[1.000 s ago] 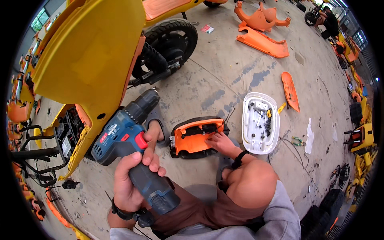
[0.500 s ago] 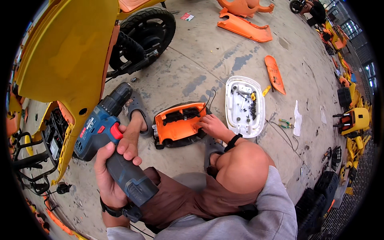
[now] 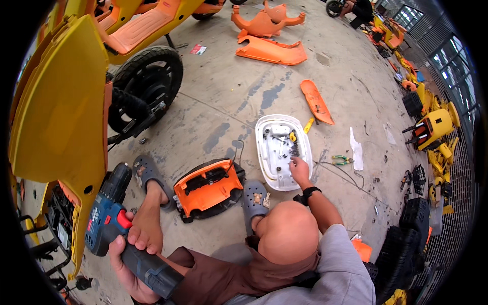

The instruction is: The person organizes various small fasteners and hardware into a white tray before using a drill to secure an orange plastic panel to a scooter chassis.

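While the left hand is wrapped around the handle of one blue-and-black drill, the right hand lies over the near right corner of one white tray, fingers bent; whether they are closed on anything cannot be told. Along the tray's right edge lie dark fasteners, too small to count; one yellow piece sits near its far right corner. Two grey clogs flank one orange shell left of the tray. Three orange panels lie beyond the tray's far edge, and one pair of green-handled pliers lies past its right edge. A narrow gap separates shell and tray; wider open floor runs from the tray's far left corner to one black wheel. The surface is grey, stained concrete crossed by a joint; a brick wall and windows bound the room at right.
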Action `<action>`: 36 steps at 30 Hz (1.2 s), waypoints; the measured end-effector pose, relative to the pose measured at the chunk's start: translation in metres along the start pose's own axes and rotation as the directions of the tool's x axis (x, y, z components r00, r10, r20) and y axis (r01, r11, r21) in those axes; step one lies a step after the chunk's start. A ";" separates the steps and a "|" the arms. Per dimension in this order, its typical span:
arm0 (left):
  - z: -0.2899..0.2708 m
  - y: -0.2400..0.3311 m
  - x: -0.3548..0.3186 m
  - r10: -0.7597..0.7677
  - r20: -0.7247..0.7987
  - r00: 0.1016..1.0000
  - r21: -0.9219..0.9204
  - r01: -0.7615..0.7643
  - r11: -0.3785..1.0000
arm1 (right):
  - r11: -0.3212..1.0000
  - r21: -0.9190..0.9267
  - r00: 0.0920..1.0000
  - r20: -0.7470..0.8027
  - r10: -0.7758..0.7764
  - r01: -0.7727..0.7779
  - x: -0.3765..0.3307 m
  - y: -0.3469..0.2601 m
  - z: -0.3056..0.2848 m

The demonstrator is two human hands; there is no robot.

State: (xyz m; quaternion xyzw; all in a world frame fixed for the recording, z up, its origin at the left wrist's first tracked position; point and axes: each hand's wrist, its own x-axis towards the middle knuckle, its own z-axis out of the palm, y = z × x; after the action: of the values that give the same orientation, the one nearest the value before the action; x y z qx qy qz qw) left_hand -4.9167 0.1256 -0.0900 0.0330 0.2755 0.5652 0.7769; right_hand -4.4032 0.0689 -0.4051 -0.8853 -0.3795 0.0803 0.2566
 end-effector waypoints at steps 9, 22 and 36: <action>0.010 0.009 0.002 -0.082 -0.224 0.971 0.141 0.115 0.983 | 0.984 -0.166 0.997 -0.036 0.066 -0.071 0.017 0.013 0.023; 0.011 0.006 0.001 -0.101 -0.248 0.963 0.138 0.139 0.981 | 0.992 -0.124 0.995 0.099 -0.006 0.019 0.046 0.014 0.040; -0.070 0.029 0.016 -0.168 -0.153 0.974 0.078 0.181 0.980 | 0.131 0.899 0.832 0.321 0.452 -0.417 0.046 0.024 0.023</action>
State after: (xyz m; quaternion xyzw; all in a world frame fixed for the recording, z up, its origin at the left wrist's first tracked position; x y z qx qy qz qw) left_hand -4.9712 0.1321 -0.1453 0.0028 0.3588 0.4824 0.7991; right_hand -4.3631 0.0967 -0.4350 -0.6245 0.0221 0.3463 0.6997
